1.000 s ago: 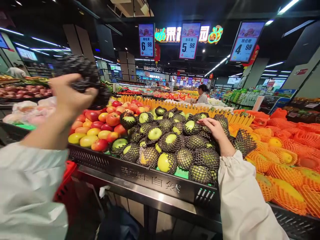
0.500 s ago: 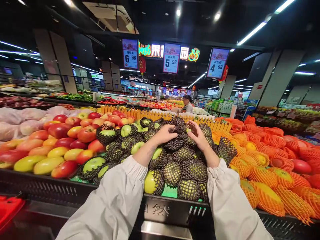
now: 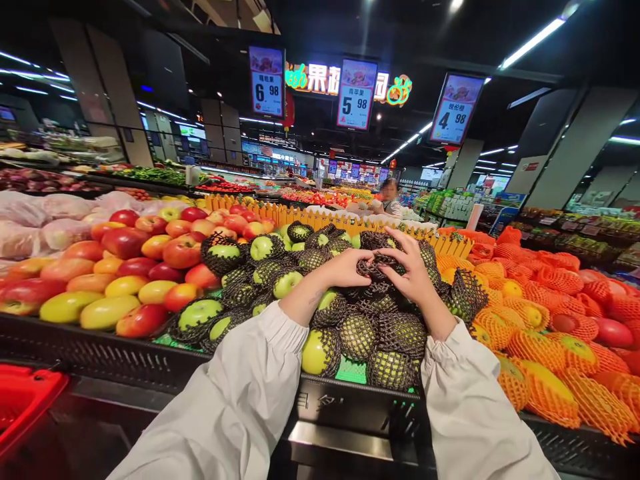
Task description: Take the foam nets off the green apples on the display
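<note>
Green apples in black foam nets [image 3: 358, 337] fill the middle of the display. Over their upper part, my left hand [image 3: 346, 268] pinches the left side of a dark net [image 3: 373, 267], thumb and fingers closed on it. My right hand [image 3: 407, 267] meets it from the right, its lower fingers curled on the same net and its upper fingers raised. Whether an apple is inside this net is hidden. More netted apples lie directly below and around both hands.
Red and yellow apples [image 3: 126, 287] lie on the left, fruit in orange nets [image 3: 545, 387] on the right. A black crate edge [image 3: 360, 393] runs in front. A red basket [image 3: 30, 400] stands lower left. A person [image 3: 390, 197] is beyond the yellow fence [image 3: 310, 217].
My right hand has closed in on the dark net and now touches it. Both hands are nearer each other, and the view has shifted slightly.
</note>
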A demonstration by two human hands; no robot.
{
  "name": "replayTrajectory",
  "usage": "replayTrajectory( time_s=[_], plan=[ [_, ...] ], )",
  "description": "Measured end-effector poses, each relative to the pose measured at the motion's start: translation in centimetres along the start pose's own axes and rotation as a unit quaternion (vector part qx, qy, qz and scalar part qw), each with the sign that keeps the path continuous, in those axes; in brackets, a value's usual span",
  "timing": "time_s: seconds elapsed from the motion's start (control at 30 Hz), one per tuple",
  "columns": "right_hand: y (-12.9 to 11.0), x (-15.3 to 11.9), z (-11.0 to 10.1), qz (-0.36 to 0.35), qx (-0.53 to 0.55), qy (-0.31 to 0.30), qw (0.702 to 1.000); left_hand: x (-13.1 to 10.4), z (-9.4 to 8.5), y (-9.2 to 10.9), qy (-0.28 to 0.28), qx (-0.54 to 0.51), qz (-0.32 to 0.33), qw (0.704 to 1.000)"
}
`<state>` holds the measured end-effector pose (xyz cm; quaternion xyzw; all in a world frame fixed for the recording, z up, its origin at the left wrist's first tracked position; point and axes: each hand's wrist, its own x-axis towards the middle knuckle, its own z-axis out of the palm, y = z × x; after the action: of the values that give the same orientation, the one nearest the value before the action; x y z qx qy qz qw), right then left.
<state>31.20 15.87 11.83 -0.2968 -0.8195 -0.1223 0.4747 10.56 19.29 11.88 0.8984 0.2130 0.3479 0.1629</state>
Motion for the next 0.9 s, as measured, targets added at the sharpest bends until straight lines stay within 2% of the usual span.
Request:
replayTrajectory(
  time_s=[0.13, 0.27, 0.33, 0.4, 0.53, 0.63, 0.7, 0.77, 0.9],
  plan=[
    [-0.2, 0.0, -0.4, 0.012, -0.040, 0.109, 0.993, -0.1, -0.2, 0.1, 0.047, -0.010, 0.022, 0.999],
    [-0.5, -0.2, -0.8, 0.036, -0.044, 0.199, 0.978, -0.2, -0.2, 0.1, 0.075, -0.074, -0.015, 0.994],
    [-0.4, -0.4, -0.7, 0.047, 0.009, 0.211, 0.976, -0.2, -0.2, 0.0, 0.077, -0.090, -0.025, 0.993],
    [-0.1, -0.6, -0.4, 0.076, 0.108, 0.207, 0.969, -0.2, -0.2, -0.2, 0.081, -0.069, -0.016, 0.994],
    [0.7, -0.9, 0.1, 0.173, 0.298, 0.176, 0.922, 0.1, -0.1, -0.8, 0.099, -0.030, -0.030, 0.994],
    [1.0, -1.0, 0.3, 0.226, 0.362, 0.147, 0.892, 0.3, 0.0, -1.2, 0.128, -0.021, -0.059, 0.990],
    [1.2, -0.9, 0.4, 0.247, 0.381, 0.154, 0.878, 0.4, 0.0, -1.3, 0.143, -0.012, -0.075, 0.987],
    [1.6, -0.8, 0.5, 0.270, 0.398, 0.198, 0.854, 0.4, 0.0, -1.4, 0.157, -0.006, -0.086, 0.984],
    [3.4, -0.7, 0.4, 0.301, 0.442, 0.327, 0.779, 0.6, 0.1, -1.7, 0.156, 0.009, -0.076, 0.985]
  ],
)
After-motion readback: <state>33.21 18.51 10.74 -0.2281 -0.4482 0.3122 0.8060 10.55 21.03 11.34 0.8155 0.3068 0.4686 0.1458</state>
